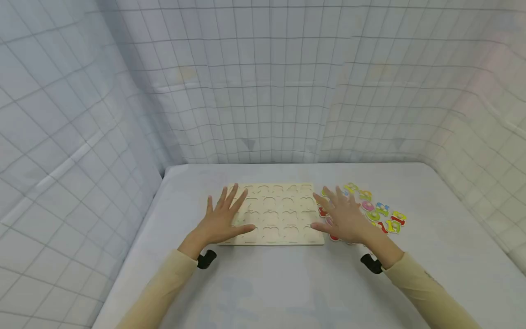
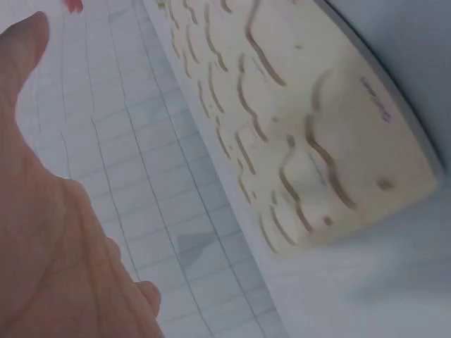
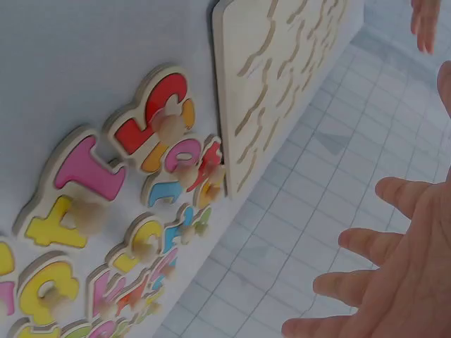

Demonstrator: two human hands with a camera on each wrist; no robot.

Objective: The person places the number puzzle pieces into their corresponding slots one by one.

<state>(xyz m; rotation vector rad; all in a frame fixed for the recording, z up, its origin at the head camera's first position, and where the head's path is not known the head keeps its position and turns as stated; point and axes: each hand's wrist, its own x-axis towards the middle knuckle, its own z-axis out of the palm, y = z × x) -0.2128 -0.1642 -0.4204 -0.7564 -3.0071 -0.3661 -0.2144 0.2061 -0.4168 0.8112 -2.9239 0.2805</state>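
Observation:
A pale wooden puzzle board (image 1: 279, 214) with several rows of cut recesses lies flat on the white table. My left hand (image 1: 222, 221), fingers spread, hovers over the board's left side and holds nothing. In the left wrist view the recesses of the board (image 2: 296, 127) show bare wood. My right hand (image 1: 345, 219), also spread, is above the colourful knobbed puzzle pieces (image 1: 372, 215) to the right of the board, and hides some of them. The right wrist view shows these pieces up close, among them a pink and yellow piece (image 3: 77, 190) with a round wooden knob.
Around the table (image 1: 271, 288) hang white sheets with a grid pattern (image 1: 263, 91) at the back and both sides. Each wrist carries a black strap-like mount (image 1: 207, 259).

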